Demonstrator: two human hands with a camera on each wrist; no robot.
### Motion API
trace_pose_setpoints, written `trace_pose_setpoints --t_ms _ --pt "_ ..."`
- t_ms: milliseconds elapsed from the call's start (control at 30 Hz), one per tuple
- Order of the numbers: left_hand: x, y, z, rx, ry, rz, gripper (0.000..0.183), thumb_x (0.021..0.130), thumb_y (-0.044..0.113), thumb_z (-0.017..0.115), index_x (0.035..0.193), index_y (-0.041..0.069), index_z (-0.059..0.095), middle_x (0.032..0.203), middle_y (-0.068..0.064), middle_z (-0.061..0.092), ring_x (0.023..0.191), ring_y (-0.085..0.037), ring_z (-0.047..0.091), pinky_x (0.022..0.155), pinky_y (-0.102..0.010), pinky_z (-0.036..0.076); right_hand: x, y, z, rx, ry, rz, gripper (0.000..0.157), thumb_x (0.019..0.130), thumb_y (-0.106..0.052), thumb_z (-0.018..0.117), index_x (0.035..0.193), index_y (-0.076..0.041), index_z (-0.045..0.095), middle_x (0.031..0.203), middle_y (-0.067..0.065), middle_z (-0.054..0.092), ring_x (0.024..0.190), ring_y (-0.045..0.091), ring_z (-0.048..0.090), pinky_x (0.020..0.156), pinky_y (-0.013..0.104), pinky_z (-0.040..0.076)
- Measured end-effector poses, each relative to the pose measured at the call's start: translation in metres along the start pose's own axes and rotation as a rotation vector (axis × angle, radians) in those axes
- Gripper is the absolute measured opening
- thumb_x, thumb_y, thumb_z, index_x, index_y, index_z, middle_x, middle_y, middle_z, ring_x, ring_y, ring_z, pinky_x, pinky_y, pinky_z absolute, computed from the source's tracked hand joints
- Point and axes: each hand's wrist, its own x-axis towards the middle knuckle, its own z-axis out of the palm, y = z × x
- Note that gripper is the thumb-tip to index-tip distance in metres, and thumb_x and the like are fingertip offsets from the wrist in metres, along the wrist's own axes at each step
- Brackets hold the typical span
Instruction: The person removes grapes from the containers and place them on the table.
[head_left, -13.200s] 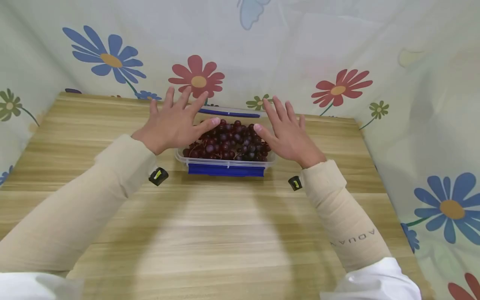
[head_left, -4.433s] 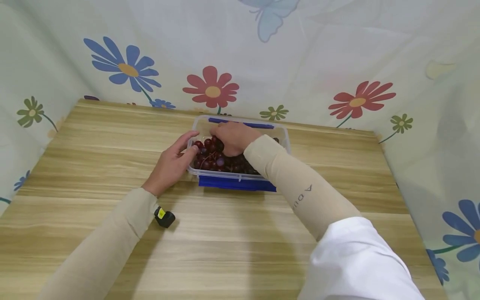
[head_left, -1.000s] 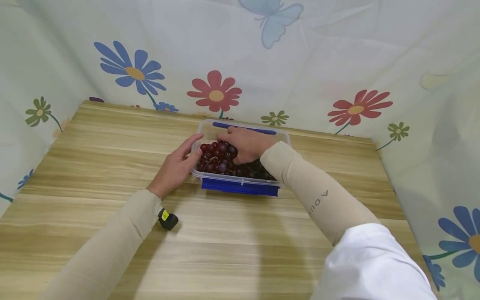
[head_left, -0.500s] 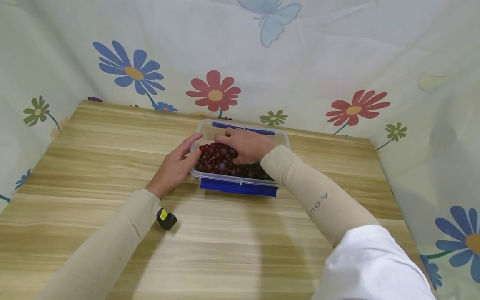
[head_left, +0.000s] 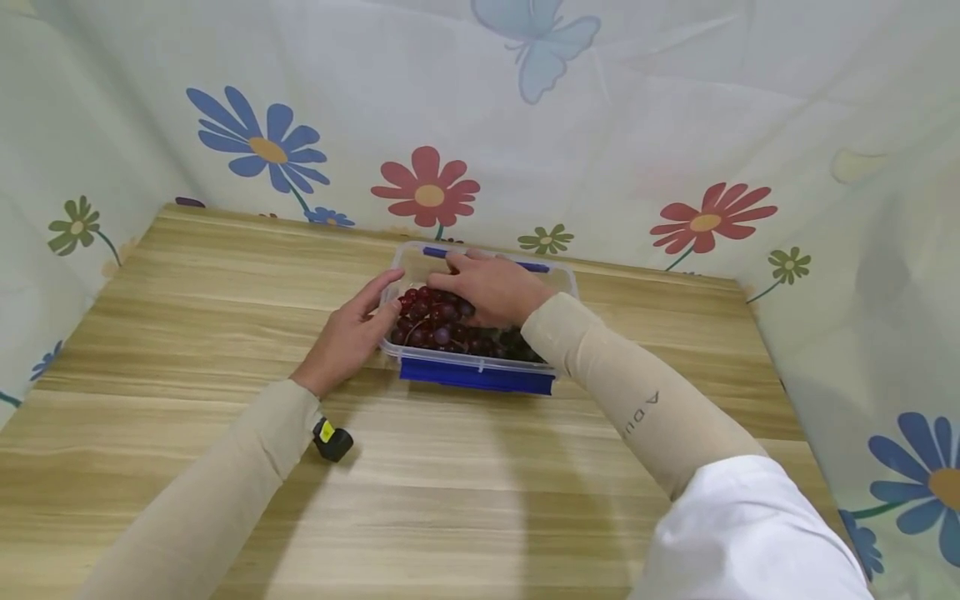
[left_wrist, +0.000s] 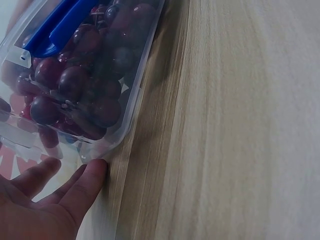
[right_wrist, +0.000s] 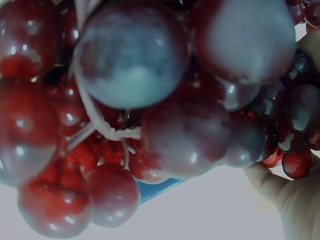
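Note:
A clear plastic container point(head_left: 480, 363) with blue latches holds dark red grapes point(head_left: 423, 325). My left hand point(head_left: 345, 337) rests against its left end with fingers spread; in the left wrist view the fingertips point(left_wrist: 95, 172) touch the outside of the container's corner. My right hand point(head_left: 491, 290) is inside the container, its fingers bent over a bunch of grapes in the middle. Close grapes point(right_wrist: 185, 135) on pale stems fill the right wrist view, and part of the right hand point(right_wrist: 295, 200) meets them at the right. Some of the right fingertips are hidden among the grapes.
The container stands near the back of a wooden table point(head_left: 420, 500). Behind it and on both sides hangs a flower-printed cloth point(head_left: 615, 125). A small black camera point(head_left: 332, 440) is strapped at the left wrist.
Earlier both hands were spread over the container; later the right hand went in among the grapes and the left came to its left end. Over the last second both hands barely shift.

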Motion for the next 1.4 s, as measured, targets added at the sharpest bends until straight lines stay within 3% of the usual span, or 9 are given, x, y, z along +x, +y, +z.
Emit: trace_pose_setpoints --t_ms 300,567,867,1167,1400 --pt "0.001 -0.002 0.000 -0.014 0.001 0.004 0.053 0.109 0.052 0.044 0.161 0.042 0.035 0.173 0.001 0.030 0.153 -0.040 0.041 0.118 -0.063 0.042 0.000 -0.003 -0.003 -0.091 0.001 0.014 0.058 0.090 -0.038 0.082 0.139 -0.031 0.051 0.137 0.010 0.054 0.125 0.032 0.062 0.099 0.054 0.059" --pt "0.001 -0.002 0.001 -0.021 0.000 0.005 0.053 0.110 0.051 0.044 0.161 0.043 0.035 0.172 0.000 0.030 0.151 -0.041 0.044 0.117 -0.063 0.043 -0.002 -0.003 -0.005 -0.101 0.015 0.019 0.061 0.088 -0.040 0.084 0.139 -0.032 0.051 0.144 0.012 0.050 0.133 0.034 0.059 0.098 0.056 0.058" --pt "0.000 0.000 0.000 -0.017 0.006 -0.006 0.053 0.109 0.051 0.045 0.160 0.044 0.035 0.172 0.000 0.030 0.150 -0.041 0.045 0.117 -0.063 0.042 -0.004 -0.005 -0.012 -0.122 0.036 0.031 0.062 0.086 -0.043 0.085 0.138 -0.033 0.052 0.138 0.011 0.051 0.126 0.032 0.059 0.094 0.053 0.059" --pt "0.000 -0.001 0.001 -0.007 0.009 -0.003 0.055 0.106 0.061 0.044 0.159 0.047 0.035 0.172 0.000 0.031 0.148 -0.041 0.047 0.117 -0.063 0.042 -0.008 -0.007 -0.017 -0.176 0.061 0.031 0.061 0.088 -0.040 0.083 0.140 -0.035 0.052 0.139 0.012 0.053 0.123 0.031 0.059 0.092 0.051 0.060" --pt "0.000 0.000 0.001 -0.005 0.014 -0.004 0.053 0.109 0.052 0.045 0.161 0.043 0.035 0.172 -0.001 0.031 0.150 -0.041 0.045 0.118 -0.064 0.040 -0.014 -0.006 -0.025 -0.212 0.095 0.025 0.053 0.092 -0.033 0.078 0.139 -0.035 0.052 0.134 0.010 0.054 0.113 0.029 0.059 0.084 0.047 0.059"
